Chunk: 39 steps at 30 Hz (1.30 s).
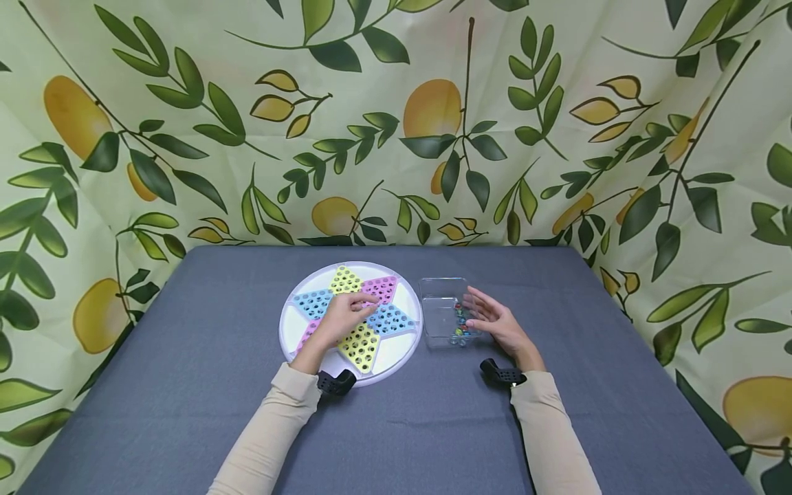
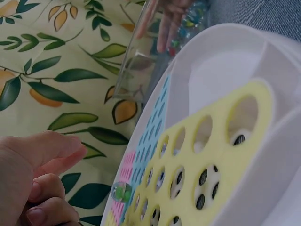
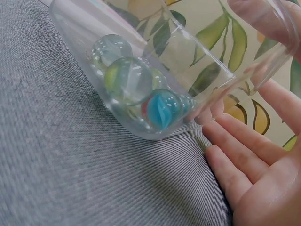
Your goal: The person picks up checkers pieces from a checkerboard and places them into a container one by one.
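A round white Chinese checkers board has a star of yellow, pink and blue holed sections. My left hand hovers over its middle, index finger and thumb extended together, the other fingers curled, nothing visible between them. A clear glass marble with green inside sits on the board just beyond those fingers in the left wrist view. To the right stands a clear plastic box with several marbles gathered along its right side. My right hand is at the box's right wall, fingers straight and spread, thumb overlapping the rim.
A grey cloth covers the table under board and box. Behind it and on both sides hangs a leaf-and-fruit patterned curtain. The box stands close beside the board's right edge. Each wrist wears a black camera band.
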Each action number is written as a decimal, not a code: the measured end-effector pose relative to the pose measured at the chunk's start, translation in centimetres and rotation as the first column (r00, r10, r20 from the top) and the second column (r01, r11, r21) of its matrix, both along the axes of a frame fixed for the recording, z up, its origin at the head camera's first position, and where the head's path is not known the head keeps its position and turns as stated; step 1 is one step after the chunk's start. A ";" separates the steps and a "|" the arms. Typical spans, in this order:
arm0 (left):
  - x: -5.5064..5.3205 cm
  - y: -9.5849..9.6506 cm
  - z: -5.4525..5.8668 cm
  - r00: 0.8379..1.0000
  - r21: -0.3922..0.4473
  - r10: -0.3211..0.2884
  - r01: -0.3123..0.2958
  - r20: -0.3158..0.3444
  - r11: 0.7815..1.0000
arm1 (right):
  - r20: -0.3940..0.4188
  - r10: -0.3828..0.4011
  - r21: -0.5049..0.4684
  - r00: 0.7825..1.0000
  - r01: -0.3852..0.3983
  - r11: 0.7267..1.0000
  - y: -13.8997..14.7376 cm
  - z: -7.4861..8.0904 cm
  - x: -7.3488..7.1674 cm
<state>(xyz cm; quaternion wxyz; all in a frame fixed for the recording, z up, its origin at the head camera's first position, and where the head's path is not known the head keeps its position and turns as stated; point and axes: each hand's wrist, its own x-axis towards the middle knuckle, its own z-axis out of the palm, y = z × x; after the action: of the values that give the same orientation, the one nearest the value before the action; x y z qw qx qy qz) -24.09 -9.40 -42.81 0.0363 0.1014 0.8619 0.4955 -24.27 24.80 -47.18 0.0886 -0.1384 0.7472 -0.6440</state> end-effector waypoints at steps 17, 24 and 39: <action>-0.6 -1.0 -0.7 0.999 -0.014 0.031 -0.031 0.041 0.999 | -0.002 -0.008 0.035 1.000 0.008 0.999 0.0 0.0 -0.1; -0.7 -1.0 -0.9 0.999 -0.053 0.040 -0.038 0.026 0.998 | 0.010 0.000 0.022 1.000 0.000 1.000 0.0 0.0 -0.1; -0.9 -1.2 -1.0 0.999 -0.189 0.041 -0.040 0.005 0.981 | 0.018 0.003 0.027 1.000 -0.004 1.000 0.0 0.1 -0.1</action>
<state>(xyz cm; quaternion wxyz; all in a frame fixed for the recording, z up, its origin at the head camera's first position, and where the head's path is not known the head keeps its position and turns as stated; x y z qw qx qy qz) -24.94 -10.63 -43.82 0.0396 0.0776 0.9068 0.4125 -24.34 24.83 -47.11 0.0982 -0.1329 0.7547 -0.6349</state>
